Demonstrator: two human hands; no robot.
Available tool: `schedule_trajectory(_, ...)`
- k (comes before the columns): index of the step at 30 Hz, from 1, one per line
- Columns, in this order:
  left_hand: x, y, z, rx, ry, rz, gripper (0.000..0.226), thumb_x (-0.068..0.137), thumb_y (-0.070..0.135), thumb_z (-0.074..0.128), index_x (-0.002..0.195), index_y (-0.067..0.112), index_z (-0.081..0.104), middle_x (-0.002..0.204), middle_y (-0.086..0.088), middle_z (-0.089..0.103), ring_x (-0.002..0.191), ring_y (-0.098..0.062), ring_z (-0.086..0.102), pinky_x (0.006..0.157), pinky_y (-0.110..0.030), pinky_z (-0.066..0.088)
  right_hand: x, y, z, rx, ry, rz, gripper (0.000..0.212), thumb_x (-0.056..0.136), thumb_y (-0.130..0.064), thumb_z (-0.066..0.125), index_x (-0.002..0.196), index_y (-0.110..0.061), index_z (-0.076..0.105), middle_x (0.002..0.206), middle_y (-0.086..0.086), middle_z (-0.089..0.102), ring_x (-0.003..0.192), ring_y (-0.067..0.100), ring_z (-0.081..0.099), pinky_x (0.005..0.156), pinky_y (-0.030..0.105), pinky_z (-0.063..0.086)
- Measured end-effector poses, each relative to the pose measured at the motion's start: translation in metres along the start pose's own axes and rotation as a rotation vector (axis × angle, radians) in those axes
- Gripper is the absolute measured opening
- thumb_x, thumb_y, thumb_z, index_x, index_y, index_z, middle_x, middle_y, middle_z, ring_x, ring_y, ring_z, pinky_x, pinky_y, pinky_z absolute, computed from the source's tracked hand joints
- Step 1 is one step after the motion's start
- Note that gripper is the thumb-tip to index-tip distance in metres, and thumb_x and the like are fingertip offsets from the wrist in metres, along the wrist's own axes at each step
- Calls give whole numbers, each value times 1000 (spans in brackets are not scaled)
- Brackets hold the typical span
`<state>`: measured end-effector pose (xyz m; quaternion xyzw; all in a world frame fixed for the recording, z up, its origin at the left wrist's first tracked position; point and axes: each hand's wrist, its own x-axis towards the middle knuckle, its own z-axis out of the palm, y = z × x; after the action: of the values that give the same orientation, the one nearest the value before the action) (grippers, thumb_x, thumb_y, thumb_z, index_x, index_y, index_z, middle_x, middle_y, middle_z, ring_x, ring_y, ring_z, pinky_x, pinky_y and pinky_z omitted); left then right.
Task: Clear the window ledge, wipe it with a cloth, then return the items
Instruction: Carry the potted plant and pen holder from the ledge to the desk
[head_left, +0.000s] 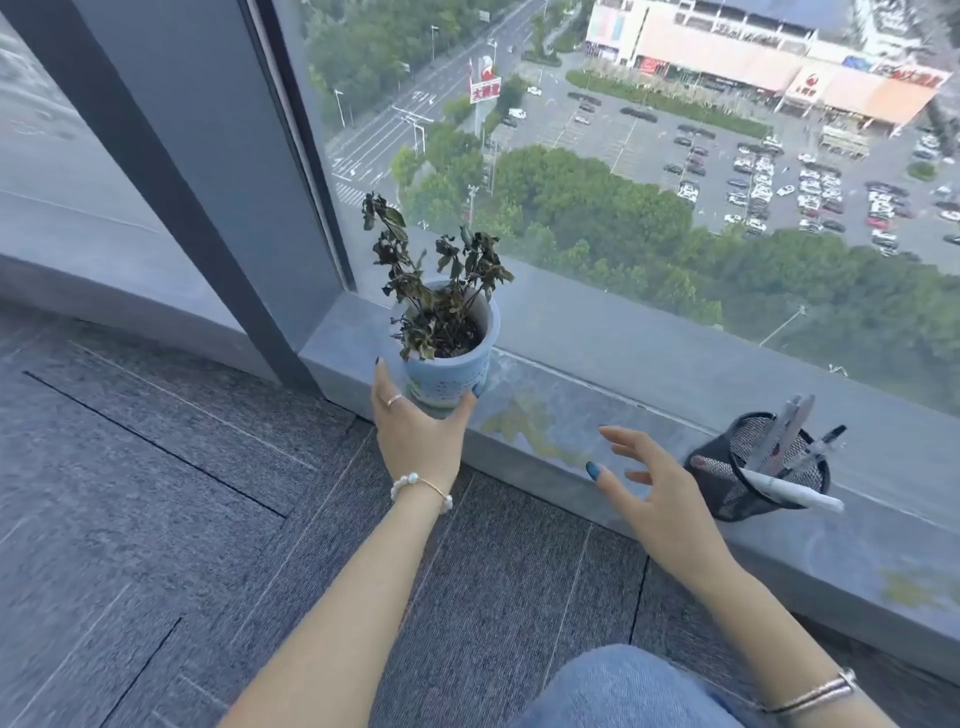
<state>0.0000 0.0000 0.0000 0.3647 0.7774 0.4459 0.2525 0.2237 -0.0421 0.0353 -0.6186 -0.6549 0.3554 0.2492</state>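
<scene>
- Ledge (597, 364) of polished grey stone runs below the tall window glass (675, 182), glossy enough to mirror the trees outside as greenish smears on its surface.
- Pale blue plastic plant pot (452, 371), round and slightly tapered, stands on that ledge near the grey window post (208, 171); its plant (441, 280) is dry, dark and drooping.
- Left hand (415, 426) cups the pot low on its near side, thumb and fingers spread around the wall, probably to lift or set it steadily without tipping the soil.
- Right hand (660, 493) hovers over the ledge's front edge with fingers spread wide, holding nothing, between the pot and the holder.
- Black wire-mesh pen holder (748, 467), cylindrical, sits further right on the ledge, tilted pens and a white marker sticking out.
- Grey ribbed carpet tiles (182, 493) cover the floor beside it; a denim-clad knee (623, 691) shows the person is low and close.
- No cloth is visible, so which stage of the task this is cannot be told.
</scene>
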Motion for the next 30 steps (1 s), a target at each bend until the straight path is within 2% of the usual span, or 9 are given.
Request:
schedule_trajectory(3, 10, -13, 14, -31, -24, 41, 112, 64, 45, 80, 148, 14, 14, 153, -6, 25, 141, -20, 27, 110, -35, 32, 1, 10, 12, -2, 25, 2, 35, 88, -29, 61, 123, -31, 53, 121, -14, 57, 115, -2, 49, 84, 9, 37)
schedule_trajectory(6, 18, -14, 26, -121, -28, 41, 115, 55, 50, 83, 144, 11, 23, 145, -9, 35, 135, -23, 36, 109, -41, 38, 0, 9, 12, -13, 21, 6, 35, 88, -30, 61, 123, -31, 53, 119, -16, 56, 114, -4, 49, 82, 8, 38)
schedule_trajectory(10, 27, -19, 35, -95, 5, 21, 117, 50, 48, 85, 143, 6, 26, 139, -11, 39, 132, -25, 36, 109, -42, 38, 2, 7, 9, -18, 25, 8, 33, 89, -30, 61, 119, -37, 51, 113, -27, 52, 107, -16, 45, 76, 4, 37)
schedule_trajectory(13, 30, -18, 38, -86, 26, 37, 111, 52, 43, 86, 140, 6, 29, 136, -11, 41, 130, -24, 38, 106, -37, 41, 1, 8, 9, -13, 32, 10, 33, 88, -31, 61, 120, -37, 52, 113, -27, 52, 110, -16, 44, 78, 5, 37)
schedule_trajectory(17, 28, -15, 38, -96, 86, 63, 95, 55, 35, 85, 133, 6, 38, 128, -8, 48, 121, -26, 47, 92, -24, 42, -5, 15, 11, -1, 54, 15, 32, 87, -31, 62, 118, -36, 54, 115, -25, 55, 112, -14, 47, 81, 6, 40)
schedule_trajectory(21, 25, -14, 35, -87, 113, 84, 90, 54, 37, 85, 127, 7, 43, 118, -3, 50, 115, -25, 52, 84, -24, 45, -11, 19, 10, 22, 49, 29, 31, 88, -29, 61, 117, -36, 53, 116, -27, 54, 112, -16, 45, 80, 1, 39)
schedule_trajectory(23, 25, -13, 32, -83, 115, 116, 88, 53, 37, 86, 124, 7, 44, 114, -2, 50, 113, -25, 53, 82, -26, 47, -15, 21, 10, 39, 47, 41, 31, 88, -28, 61, 118, -34, 54, 116, -27, 54, 112, -15, 45, 81, 0, 38)
schedule_trajectory(27, 19, -8, 30, -99, 99, 157, 93, 51, 42, 85, 127, 7, 43, 119, -6, 51, 114, -25, 52, 83, -22, 42, -21, 25, 8, 59, 67, 57, 32, 88, -26, 62, 118, -31, 56, 116, -25, 55, 111, -14, 47, 83, 0, 38)
schedule_trajectory(30, 10, -1, 32, -120, 72, 168, 96, 51, 41, 85, 130, 6, 42, 120, -8, 50, 113, -21, 47, 84, -18, 38, -28, 28, 5, 67, 95, 68, 32, 87, -28, 63, 118, -33, 56, 115, -27, 56, 110, -14, 49, 86, 6, 41)
